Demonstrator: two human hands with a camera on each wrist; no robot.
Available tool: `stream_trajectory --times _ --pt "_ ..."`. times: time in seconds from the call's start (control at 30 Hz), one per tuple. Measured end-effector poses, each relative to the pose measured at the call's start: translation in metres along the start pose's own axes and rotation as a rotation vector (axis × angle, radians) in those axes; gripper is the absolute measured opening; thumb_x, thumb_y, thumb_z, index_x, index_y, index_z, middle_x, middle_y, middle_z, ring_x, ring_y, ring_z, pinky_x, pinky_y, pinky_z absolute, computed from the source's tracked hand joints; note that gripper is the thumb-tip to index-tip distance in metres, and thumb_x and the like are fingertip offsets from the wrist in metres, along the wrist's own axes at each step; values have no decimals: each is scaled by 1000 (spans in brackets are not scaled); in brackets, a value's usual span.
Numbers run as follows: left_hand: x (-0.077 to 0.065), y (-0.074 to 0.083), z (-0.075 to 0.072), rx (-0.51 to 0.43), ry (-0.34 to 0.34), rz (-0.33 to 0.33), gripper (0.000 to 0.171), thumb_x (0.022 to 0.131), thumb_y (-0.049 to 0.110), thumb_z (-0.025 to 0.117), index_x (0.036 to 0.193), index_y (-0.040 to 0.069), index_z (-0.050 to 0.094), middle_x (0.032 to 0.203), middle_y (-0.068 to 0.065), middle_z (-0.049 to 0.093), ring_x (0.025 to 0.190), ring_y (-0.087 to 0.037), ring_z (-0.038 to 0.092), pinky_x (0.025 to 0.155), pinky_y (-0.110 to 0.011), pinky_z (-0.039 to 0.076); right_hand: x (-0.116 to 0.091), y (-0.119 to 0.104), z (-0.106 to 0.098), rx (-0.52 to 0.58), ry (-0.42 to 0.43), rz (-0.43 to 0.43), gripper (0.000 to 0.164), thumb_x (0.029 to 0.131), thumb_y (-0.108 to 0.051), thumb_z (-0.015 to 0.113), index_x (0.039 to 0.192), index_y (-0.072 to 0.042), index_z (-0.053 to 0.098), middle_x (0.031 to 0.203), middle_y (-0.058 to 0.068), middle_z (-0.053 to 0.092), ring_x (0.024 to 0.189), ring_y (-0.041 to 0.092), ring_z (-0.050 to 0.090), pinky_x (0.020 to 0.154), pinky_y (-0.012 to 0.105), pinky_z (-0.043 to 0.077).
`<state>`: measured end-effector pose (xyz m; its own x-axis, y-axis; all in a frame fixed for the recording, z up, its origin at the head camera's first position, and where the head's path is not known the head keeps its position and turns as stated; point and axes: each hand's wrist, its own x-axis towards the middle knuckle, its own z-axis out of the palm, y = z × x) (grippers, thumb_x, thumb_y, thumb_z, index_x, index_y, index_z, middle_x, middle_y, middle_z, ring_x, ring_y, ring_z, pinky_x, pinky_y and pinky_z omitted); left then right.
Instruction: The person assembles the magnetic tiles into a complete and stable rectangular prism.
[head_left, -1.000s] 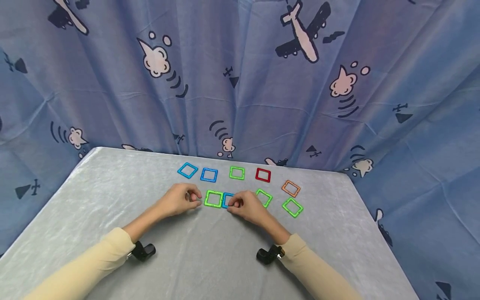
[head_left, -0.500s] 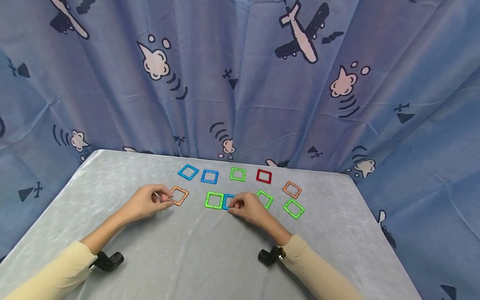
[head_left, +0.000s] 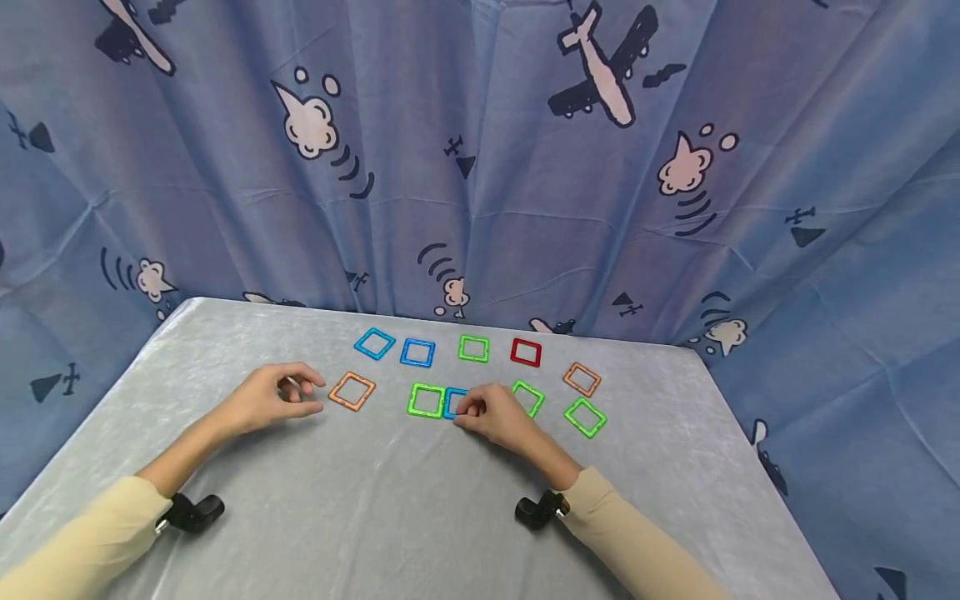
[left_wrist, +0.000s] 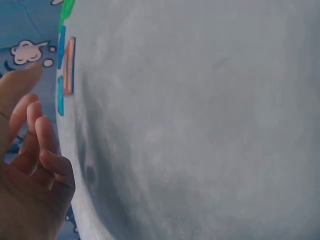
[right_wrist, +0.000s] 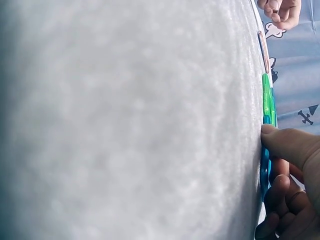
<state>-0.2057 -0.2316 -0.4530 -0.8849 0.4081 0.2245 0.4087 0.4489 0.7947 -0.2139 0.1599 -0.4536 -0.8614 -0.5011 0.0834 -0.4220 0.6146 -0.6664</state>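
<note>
My right hand (head_left: 498, 415) pinches a blue square magnetic tile (right_wrist: 264, 172), an open frame flat on the table; its right part is hidden by the fingers. Against that tile's left edge lies a green square tile (head_left: 426, 415). Further left, an orange square tile (head_left: 340, 384) lies turned at an angle, apart from the green one. Just left of the orange tile is my left hand (head_left: 266, 398), fingers loosely bent and holding nothing. In the left wrist view the orange tile (left_wrist: 71, 65) appears edge-on beyond the fingertips.
Behind stand out a row of tiles: two blue, one green (head_left: 474, 360), one red (head_left: 526, 363). Right of my right hand lie two green tiles and another orange tile (head_left: 573, 386). A grey cloth covers the table (head_left: 420, 517); a blue patterned curtain (head_left: 517, 208) hangs at its far edge.
My left hand has moved left from beside the green tile, let go of the orange tile and drawn back from it. My right hand stays on the blue tile.
</note>
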Motion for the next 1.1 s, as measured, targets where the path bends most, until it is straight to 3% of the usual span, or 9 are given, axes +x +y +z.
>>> stream_trajectory --times 0.13,0.33,0.67,1.1 --pt "3 -7 -1 2 -29 40 27 81 7 88 104 4 74 86 -5 65 67 -14 58 64 -25 48 1 1 1 4 -3 2 9 87 -9 82 83 -11 74 68 -8 57 61 7 49 54 22 40" --pt "12 -8 3 -4 -54 28 25 82 10 88 102 5 75 87 -5 65 68 -13 57 64 -25 48 0 2 1 8 -6 4 9 87 -9 83 83 -11 75 68 -8 57 61 7 49 53 23 39" --pt "27 -8 12 0 -94 66 21 82 8 87 100 6 77 85 -3 67 69 -14 57 63 -24 49 2 0 0 1 -8 -9 9 87 -8 82 83 -10 74 68 -8 57 61 7 49 54 22 40" --pt "28 -17 11 19 -47 86 24 77 2 89 97 5 77 85 -5 64 68 -18 56 62 -23 47 2 -1 -1 -5 -3 -14 9 87 -8 82 83 -9 74 68 -8 57 61 7 49 54 23 39"
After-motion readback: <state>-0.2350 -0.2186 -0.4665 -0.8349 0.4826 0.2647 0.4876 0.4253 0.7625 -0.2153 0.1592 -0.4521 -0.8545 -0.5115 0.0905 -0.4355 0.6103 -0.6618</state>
